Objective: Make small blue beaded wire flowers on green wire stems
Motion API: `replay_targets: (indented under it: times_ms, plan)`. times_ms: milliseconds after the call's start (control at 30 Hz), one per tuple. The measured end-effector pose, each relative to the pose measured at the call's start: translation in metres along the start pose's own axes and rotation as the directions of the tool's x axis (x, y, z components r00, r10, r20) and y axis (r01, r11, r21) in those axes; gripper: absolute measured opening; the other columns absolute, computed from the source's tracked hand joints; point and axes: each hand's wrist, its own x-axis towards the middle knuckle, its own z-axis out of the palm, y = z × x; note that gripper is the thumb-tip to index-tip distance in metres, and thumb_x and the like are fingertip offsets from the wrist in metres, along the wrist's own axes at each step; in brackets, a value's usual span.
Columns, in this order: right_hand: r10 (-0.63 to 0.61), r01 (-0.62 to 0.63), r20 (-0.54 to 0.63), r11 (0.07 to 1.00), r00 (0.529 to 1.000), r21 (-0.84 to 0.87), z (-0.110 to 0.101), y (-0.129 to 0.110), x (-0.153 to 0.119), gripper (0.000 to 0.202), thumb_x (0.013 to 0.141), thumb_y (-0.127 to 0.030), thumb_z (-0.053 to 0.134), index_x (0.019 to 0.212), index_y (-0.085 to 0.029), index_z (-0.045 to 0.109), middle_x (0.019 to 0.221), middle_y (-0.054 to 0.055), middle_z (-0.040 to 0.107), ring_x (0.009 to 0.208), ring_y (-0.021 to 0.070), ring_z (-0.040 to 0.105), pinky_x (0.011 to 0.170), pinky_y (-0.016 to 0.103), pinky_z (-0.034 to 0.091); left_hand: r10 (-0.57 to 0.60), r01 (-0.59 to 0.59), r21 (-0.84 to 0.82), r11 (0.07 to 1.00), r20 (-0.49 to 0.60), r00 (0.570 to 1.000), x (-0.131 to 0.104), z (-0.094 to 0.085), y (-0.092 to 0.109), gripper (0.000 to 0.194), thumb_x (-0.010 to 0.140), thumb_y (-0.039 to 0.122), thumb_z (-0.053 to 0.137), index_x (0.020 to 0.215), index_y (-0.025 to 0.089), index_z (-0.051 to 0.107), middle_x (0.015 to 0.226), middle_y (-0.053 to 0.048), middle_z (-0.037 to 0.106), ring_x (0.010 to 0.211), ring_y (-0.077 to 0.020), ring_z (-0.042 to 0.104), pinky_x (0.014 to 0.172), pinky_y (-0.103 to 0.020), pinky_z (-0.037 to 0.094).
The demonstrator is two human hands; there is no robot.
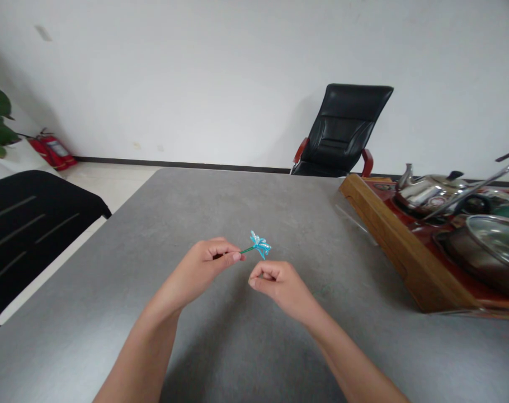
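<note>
Between the thumb and fingers of my left hand [212, 260] is the thin green stem of a small artificial flower [260, 244]. Its light blue petals carry whitish, glittering spots and point to the right, above the grey table. My right hand [275, 282] is just below and to the right of the petals, apart from them. Its thumb and index finger are pinched together. Whether anything small is between those fingertips I cannot make out.
A wooden tea tray [389, 246] on the right of the grey table [221, 196] bears a metal kettle [430, 193] and a glass-lidded pot [489, 252]. Behind the table stands a black chair [347, 123]; another black chair [36, 224] is at left, near red fire extinguishers [55, 151].
</note>
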Motion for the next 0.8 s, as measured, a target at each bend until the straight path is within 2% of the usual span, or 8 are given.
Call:
replay_targets:
  times_ms: [200,300,400,533,667,733,800]
  plan:
    - [-0.010,0.010,0.004,0.998,1.000,-0.066,0.008,-0.004,-0.002,0.016,0.075,-0.017,0.055,0.059,-0.017,0.057,0.047,-0.008,0.033,0.046,0.0071,0.030,0.046,0.022,0.020,-0.007,0.006,-0.087,0.996,-0.013,1.000,0.002,0.010,0.000,0.023,0.085,0.032,0.054,0.093,0.019,0.071,0.090,-0.002,0.072,0.085,-0.0180,0.062,0.077,-0.026,0.045]
    - [0.005,-0.004,0.009,0.994,1.000,-0.107,0.010,-0.009,-0.006,0.017,0.076,-0.015,0.054,0.059,-0.017,0.056,0.046,-0.008,0.034,0.045,0.0068,0.030,0.046,0.022,0.021,0.006,-0.007,-0.021,1.000,-0.039,0.999,0.002,0.012,0.001,0.024,0.087,0.033,0.052,0.088,0.018,0.071,0.086,-0.002,0.071,0.082,-0.0177,0.062,0.074,-0.025,0.044]
    - [-0.019,0.026,0.033,0.969,0.999,-0.244,0.012,-0.018,-0.013,0.017,0.076,-0.013,0.054,0.061,-0.017,0.058,0.048,-0.007,0.041,0.046,0.0070,0.036,0.047,0.022,0.023,0.013,-0.010,0.057,0.998,-0.060,0.998,0.001,0.013,0.004,0.024,0.087,0.032,0.050,0.084,0.019,0.070,0.083,-0.001,0.070,0.079,-0.0168,0.062,0.072,-0.024,0.043]
    - [-0.155,0.201,0.136,0.853,0.979,-0.481,0.014,-0.038,-0.031,0.018,0.078,-0.010,0.054,0.063,-0.018,0.060,0.060,-0.004,0.058,0.056,0.0090,0.050,0.053,0.023,0.028,0.023,-0.016,0.109,0.994,-0.060,0.998,0.000,0.013,0.005,0.025,0.088,0.032,0.049,0.083,0.019,0.070,0.081,0.000,0.070,0.076,-0.0158,0.061,0.068,-0.023,0.042]
    - [-0.235,0.346,0.253,0.653,0.938,-0.674,0.013,-0.058,-0.050,0.018,0.080,-0.013,0.055,0.064,-0.018,0.060,0.063,0.000,0.062,0.056,0.0132,0.053,0.052,0.028,0.031,0.027,-0.019,0.165,0.986,-0.051,0.998,-0.001,0.012,0.005,0.027,0.089,0.034,0.048,0.084,0.019,0.070,0.079,0.000,0.068,0.072,-0.0151,0.060,0.064,-0.023,0.041]
    - [-0.328,0.396,0.244,0.565,0.913,-0.724,0.008,-0.066,-0.060,0.013,0.079,-0.019,0.059,0.067,-0.020,0.063,0.067,0.003,0.064,0.063,0.0182,0.057,0.058,0.032,0.035,0.029,-0.020,0.180,0.983,-0.051,0.998,-0.001,0.011,0.004,0.027,0.089,0.034,0.048,0.085,0.020,0.070,0.079,0.000,0.068,0.073,-0.0151,0.060,0.064,-0.023,0.040]
    - [-0.445,0.410,0.154,0.563,0.882,-0.718,0.001,-0.073,-0.071,0.008,0.080,-0.024,0.061,0.077,-0.023,0.068,0.075,0.006,0.068,0.076,0.0239,0.059,0.068,0.038,0.039,0.029,-0.018,0.185,0.983,-0.056,0.998,-0.001,0.011,0.004,0.026,0.089,0.033,0.048,0.086,0.020,0.070,0.080,0.000,0.069,0.074,-0.0154,0.060,0.065,-0.023,0.040]
